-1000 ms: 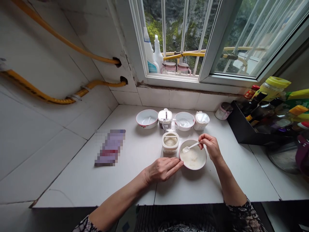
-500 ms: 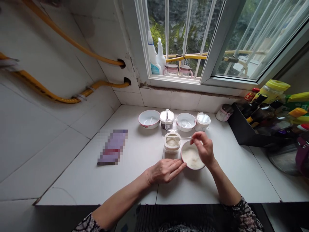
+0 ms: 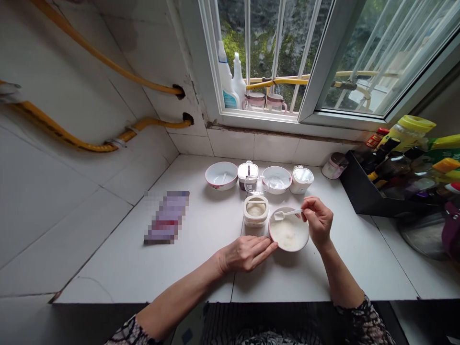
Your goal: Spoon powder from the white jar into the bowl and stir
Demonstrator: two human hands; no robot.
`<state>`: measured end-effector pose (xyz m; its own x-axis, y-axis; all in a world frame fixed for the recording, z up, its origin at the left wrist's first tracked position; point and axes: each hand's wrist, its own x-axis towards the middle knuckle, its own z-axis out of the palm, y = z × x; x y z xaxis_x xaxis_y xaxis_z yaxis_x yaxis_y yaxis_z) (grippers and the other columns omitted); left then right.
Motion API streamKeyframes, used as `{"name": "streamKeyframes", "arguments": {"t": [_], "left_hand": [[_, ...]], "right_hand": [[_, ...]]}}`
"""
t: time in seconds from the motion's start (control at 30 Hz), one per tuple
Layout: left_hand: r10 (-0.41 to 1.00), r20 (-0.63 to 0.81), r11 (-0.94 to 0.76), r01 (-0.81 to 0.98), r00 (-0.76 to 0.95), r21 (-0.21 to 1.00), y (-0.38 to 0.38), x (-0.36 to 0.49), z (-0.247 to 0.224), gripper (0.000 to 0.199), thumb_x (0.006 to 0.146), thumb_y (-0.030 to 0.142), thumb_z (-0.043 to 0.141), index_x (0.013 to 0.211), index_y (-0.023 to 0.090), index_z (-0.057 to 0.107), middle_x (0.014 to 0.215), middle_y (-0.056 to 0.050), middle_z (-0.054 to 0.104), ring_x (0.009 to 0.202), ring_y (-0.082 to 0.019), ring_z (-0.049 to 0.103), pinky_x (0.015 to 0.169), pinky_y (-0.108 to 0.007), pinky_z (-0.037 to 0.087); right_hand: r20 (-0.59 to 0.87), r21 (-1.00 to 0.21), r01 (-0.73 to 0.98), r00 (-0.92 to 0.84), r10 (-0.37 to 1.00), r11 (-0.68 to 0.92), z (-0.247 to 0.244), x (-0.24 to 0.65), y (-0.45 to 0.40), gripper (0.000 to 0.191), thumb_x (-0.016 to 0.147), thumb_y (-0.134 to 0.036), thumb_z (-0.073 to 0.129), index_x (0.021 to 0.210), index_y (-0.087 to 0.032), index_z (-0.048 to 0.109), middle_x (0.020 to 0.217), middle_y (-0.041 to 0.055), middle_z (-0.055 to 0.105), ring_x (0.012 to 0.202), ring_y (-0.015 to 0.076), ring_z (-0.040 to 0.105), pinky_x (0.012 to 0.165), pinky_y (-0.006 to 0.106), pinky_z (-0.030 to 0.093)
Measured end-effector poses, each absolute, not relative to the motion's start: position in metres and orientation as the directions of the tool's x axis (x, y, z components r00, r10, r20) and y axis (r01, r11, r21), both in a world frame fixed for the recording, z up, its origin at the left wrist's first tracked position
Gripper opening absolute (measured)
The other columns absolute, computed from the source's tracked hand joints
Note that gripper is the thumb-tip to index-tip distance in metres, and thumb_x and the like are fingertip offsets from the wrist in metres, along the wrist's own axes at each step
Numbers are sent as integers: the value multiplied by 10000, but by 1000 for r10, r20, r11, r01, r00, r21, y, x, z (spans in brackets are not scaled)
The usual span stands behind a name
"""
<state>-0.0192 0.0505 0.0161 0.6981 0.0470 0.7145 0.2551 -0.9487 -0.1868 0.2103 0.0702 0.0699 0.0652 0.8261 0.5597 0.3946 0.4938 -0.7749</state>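
Between the fingertips of my right hand (image 3: pixel 317 221) is the handle of a small white spoon (image 3: pixel 287 214), held over a bowl (image 3: pixel 293 245) with a pink rim. White granular stuff (image 3: pixel 283 232) lies in this bowl. My left hand (image 3: pixel 246 253) rests on the counter, its fingers stretched out and the fingertips touching the bowl's left side. Just left of the bowl stands a white seasoning jar (image 3: pixel 256 221), lid up, with similar pale contents inside.
Behind stand a white bowl (image 3: pixel 215 183) with a spoon in it, a lidded jar (image 3: pixel 247 171), a second bowl (image 3: pixel 276 188) and another jar (image 3: pixel 302 179). A black box (image 3: pixel 362 203) of bottles is at right. A blurred purple item (image 3: pixel 168 218) lies at left on the white counter (image 3: pixel 136 273).
My right hand has moved right, carrying the spoon from above the open jar to above the bowl. My left hand has stayed against the bowl.
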Motion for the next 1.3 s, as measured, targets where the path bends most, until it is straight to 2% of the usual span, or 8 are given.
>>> {"name": "streamKeyframes", "arguments": {"t": [0.1,0.3,0.47,0.57,0.7,1.0,1.17,1.3], "left_hand": [[42,715,-950,250,698,-189,50,-19,17,317,945,40,446,1240,18,561,970,-123,728,887,-176,712,719,-270,630],[36,713,-951,243,700,-191,50,-19,19,315,956,46,412,1227,12,568,972,-128,731,892,-172,713,743,-272,635],[15,716,-952,229,697,-203,50,-20,18,285,936,32,441,1176,-20,586,957,-139,732,852,-182,716,719,-276,635],[29,703,-950,237,710,-201,50,-21,18,325,946,40,424,1239,-7,558,978,-140,732,899,-179,712,752,-276,633],[28,707,-957,224,707,-187,50,-21,18,327,937,35,444,1241,-24,550,976,-149,730,897,-187,711,738,-281,636],[25,720,-952,237,694,-195,51,-19,19,293,952,37,421,1199,7,575,937,-120,735,850,-167,719,715,-260,634],[24,717,-956,225,696,-187,50,-19,18,276,941,26,458,1189,-25,566,935,-140,727,855,-179,724,739,-270,636],[30,714,-955,231,700,-187,50,-20,17,311,945,33,440,1233,-3,552,944,-134,730,878,-176,720,761,-266,635]], "right_hand": [[552,-742,447,-16,834,500,72,222,73,154,705,-130,474,619,-239,539,600,11,554,710,208,509,627,322,417],[502,-695,520,-144,853,497,80,225,73,166,674,-127,454,575,-236,528,549,1,542,678,197,499,673,330,425],[383,-761,502,-163,909,411,77,218,73,146,655,-165,458,544,-228,527,563,5,569,685,189,517,645,308,414],[287,-859,427,-55,956,282,76,217,74,125,637,-192,459,548,-217,544,518,-13,520,583,157,475,552,276,371],[107,-972,219,76,991,89,78,220,79,98,598,-214,471,544,-208,552,401,-62,391,406,102,328,429,250,256],[-16,-999,-34,115,993,-12,76,225,89,78,549,-202,508,507,-195,574,406,-48,446,374,101,382,436,267,322],[-16,-994,-111,117,993,-3,75,220,90,40,606,-203,543,594,-193,580,390,-51,447,416,118,412,493,284,395],[117,-991,-47,95,989,122,77,201,85,56,710,-235,541,728,-194,575,478,-30,529,481,142,486,490,269,379]]}}
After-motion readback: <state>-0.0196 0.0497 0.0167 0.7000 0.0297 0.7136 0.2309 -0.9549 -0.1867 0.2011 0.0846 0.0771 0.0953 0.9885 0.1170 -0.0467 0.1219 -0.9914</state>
